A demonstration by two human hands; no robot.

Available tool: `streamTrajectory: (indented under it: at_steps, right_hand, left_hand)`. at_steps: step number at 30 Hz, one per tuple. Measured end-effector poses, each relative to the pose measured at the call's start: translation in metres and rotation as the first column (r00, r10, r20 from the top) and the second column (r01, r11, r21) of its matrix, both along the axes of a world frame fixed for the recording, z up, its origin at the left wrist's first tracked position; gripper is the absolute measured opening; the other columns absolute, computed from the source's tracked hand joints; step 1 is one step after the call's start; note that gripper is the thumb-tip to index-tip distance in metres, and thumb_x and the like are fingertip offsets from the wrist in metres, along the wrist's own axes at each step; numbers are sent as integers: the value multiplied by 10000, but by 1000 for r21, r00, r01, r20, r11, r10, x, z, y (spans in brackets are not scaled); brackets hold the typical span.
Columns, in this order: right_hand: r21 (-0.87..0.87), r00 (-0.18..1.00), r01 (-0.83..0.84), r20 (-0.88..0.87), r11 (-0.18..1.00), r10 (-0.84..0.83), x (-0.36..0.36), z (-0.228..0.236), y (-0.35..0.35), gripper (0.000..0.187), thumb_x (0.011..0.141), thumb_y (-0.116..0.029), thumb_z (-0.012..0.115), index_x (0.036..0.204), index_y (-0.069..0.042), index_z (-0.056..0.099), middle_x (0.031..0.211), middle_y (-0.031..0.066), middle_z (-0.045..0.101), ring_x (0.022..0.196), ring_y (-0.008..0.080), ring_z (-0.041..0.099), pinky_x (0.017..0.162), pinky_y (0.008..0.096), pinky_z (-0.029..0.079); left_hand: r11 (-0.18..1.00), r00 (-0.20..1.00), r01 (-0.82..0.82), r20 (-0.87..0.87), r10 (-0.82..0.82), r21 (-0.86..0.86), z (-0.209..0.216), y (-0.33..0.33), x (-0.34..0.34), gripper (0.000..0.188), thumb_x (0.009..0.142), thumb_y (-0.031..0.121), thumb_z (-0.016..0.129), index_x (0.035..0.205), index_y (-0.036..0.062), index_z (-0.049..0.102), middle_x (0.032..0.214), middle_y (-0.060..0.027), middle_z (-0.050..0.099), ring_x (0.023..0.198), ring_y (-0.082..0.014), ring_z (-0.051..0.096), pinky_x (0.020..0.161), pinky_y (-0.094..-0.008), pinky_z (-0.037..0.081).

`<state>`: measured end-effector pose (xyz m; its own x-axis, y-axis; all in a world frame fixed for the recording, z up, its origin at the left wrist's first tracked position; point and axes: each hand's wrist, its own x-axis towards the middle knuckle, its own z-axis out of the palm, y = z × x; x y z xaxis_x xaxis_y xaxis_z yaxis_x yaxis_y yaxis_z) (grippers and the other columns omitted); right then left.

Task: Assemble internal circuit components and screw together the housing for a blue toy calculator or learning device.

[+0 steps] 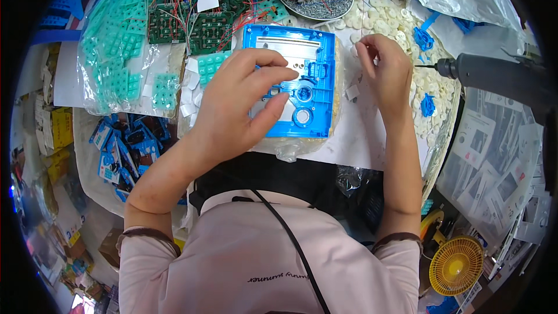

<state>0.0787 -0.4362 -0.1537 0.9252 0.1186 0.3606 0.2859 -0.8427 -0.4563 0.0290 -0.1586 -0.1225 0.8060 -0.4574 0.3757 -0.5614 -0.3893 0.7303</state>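
Observation:
In front of me a blue plastic housing (324, 93) lies with its hollow side up, on a clear-wrapped pad. It has round wells, posts and a pale strip. My left hand (235, 96) hovers over the housing's left half, thumb and fingers apart, covering part of its inside; whether a fingertip touches it I cannot tell. Right of the housing, my right hand (385, 70) has thumb and forefinger pinched together beside a heap of white round plastic parts (381, 20). Anything between those fingertips is too small to make out.
An electric screwdriver (482, 72) juts in from the right, its bit near my right hand. Behind lie a dish of screws (319, 7) and wired circuit boards (212, 32). Green rubber keypads (119, 46) pile up at left. A yellow fan (456, 264) stands lower right.

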Motion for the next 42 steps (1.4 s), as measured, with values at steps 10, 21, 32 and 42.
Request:
streamTrajectory:
  at_steps: [10,21,32,42]
  right_hand:
    - [-368,992,122,8,922,-129,18,-14,-1,61,838,-114,702,882,-78,725,890,91,664,851,297,644,744,409,541]
    - [816,835,119,-390,566,388,-53,34,39,151,880,-70,763,1011,1,738,900,19,694,788,79,606,698,225,483]
    - [548,947,-209,-92,810,307,-100,45,55,163,776,1,788,923,-30,725,781,98,684,646,224,657,574,310,516]
    - [199,931,61,-365,978,17,-81,34,63,147,848,-140,730,769,-41,654,674,106,674,589,270,671,549,372,516]
  left_hand:
    - [993,988,109,-106,-112,-38,-2,-11,-4,156,853,-24,661,1000,13,696,908,-133,686,800,-294,662,693,-347,517]
    - [995,856,-23,-516,-31,-97,14,-24,11,130,971,129,656,1014,8,677,795,-5,666,630,-33,505,549,-215,405]
    - [971,662,63,-718,-215,-232,3,-13,-18,215,1020,164,585,868,17,626,655,-24,620,522,-68,508,482,-247,385]
    - [987,999,-11,54,2,160,-10,-12,-8,199,869,63,676,1068,54,668,998,-133,647,923,-343,625,792,-416,500]
